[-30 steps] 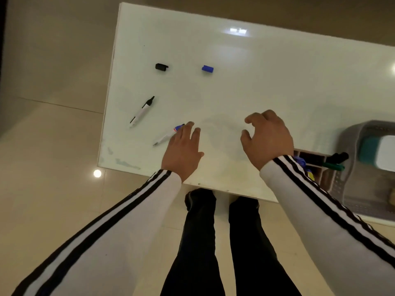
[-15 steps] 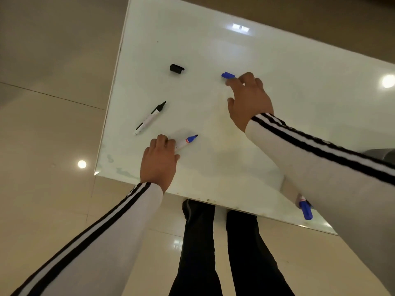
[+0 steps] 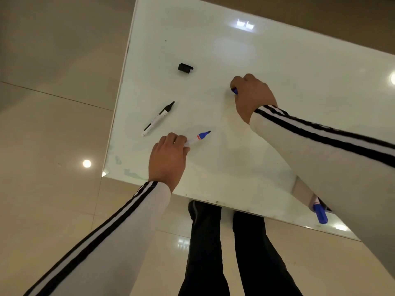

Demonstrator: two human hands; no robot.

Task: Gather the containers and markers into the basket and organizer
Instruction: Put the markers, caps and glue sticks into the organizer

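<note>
**Two jobs at once: grip and recap**

On the white worktop (image 3: 288, 60), the left hand (image 3: 168, 159) grips the barrel of an uncapped blue marker (image 3: 199, 136). Its long axis runs diagonally, with the tip pointing away and to the right. The right hand (image 3: 252, 97) curls over a blue cap (image 3: 234, 91) and pinches it, probably to close that marker before storing it. A black marker (image 3: 159, 118) lies roughly parallel with its tip also pointing away-right, and its black cap (image 3: 185, 67) sits apart beyond it. The basket and the organizer are out of view.
</note>
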